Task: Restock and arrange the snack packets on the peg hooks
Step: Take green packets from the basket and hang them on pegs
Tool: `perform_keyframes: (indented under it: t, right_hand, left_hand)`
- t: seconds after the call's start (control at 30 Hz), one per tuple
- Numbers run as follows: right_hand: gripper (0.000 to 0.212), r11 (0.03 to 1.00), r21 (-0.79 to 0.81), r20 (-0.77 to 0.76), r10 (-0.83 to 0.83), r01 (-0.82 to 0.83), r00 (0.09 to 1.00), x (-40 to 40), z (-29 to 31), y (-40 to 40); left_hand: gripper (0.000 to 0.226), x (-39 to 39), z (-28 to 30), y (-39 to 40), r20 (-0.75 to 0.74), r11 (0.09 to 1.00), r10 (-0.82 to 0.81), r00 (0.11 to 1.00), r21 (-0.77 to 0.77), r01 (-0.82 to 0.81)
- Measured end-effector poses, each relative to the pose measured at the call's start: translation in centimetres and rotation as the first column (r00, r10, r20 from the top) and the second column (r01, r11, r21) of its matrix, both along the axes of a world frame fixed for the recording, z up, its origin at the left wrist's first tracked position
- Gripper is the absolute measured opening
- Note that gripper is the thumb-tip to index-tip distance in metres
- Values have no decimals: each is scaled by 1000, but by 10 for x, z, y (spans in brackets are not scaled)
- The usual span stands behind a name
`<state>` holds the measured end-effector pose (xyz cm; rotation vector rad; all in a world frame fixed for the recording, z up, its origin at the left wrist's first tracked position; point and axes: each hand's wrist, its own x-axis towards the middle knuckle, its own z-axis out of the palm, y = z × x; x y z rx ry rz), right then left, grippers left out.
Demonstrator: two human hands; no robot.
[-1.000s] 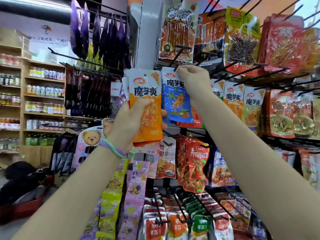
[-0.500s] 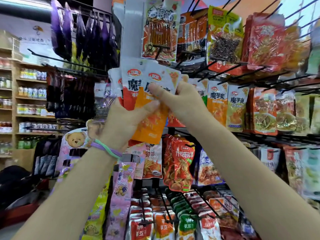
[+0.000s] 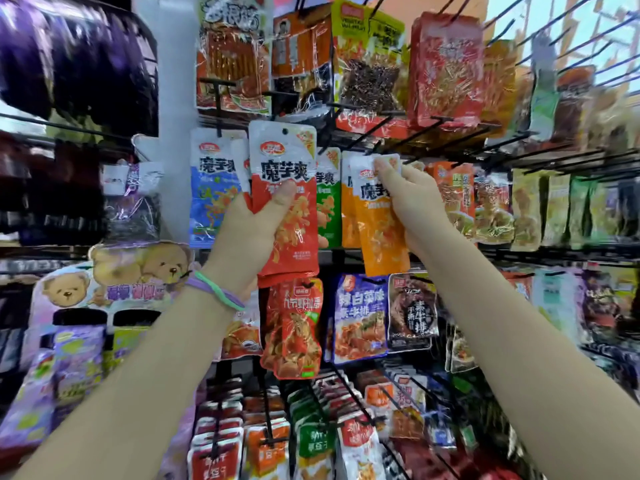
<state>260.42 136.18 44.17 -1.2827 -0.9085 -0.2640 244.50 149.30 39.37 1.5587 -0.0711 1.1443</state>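
Note:
My left hand (image 3: pixel 254 230) grips a small stack of packets with a red and white snack packet (image 3: pixel 285 202) in front, held upright before the peg hooks (image 3: pixel 408 133). My right hand (image 3: pixel 412 206) pinches the white top of an orange snack packet (image 3: pixel 379 230) and holds it up just under a black peg hook. A blue packet (image 3: pixel 211 188) hangs on the hook left of my left hand. A green packet (image 3: pixel 329 202) and another orange packet (image 3: pixel 348 209) hang between my two hands.
Larger red and orange bags (image 3: pixel 446 71) hang on the row above. Below hang a red packet (image 3: pixel 292 327) and a blue packet (image 3: pixel 360 320), with rows of small packets (image 3: pixel 277 441) under them. A bear display card (image 3: pixel 114 271) stands at the left, and bare black pegs (image 3: pixel 568 64) jut out upper right.
My right hand took the orange packet off the stack in my left hand and carried it right, up to a hook. The red packet now fronts the stack. The view shifted right.

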Motion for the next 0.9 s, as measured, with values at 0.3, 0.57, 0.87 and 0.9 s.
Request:
perform_keyframes:
  t: [0.3, 0.57, 0.87, 0.9]
  right_hand:
    - [29, 994, 107, 58, 24, -31, 998, 28, 27, 0]
    - [23, 987, 116, 89, 98, -108, 991, 43, 34, 2]
    - [43, 989, 101, -17, 110, -108, 994, 47, 44, 7]
    - [41, 992, 92, -31, 95, -91, 995, 47, 43, 7]
  left_hand:
    - [47, 31, 2, -31, -53, 990, -59, 997, -133, 51]
    - [59, 50, 6, -34, -40, 989, -45, 998, -139, 39]
    - [52, 57, 8, -30, -32, 992, -11, 999, -129, 7]
    - [54, 58, 9, -28, -38, 993, -10, 999, -120, 5]
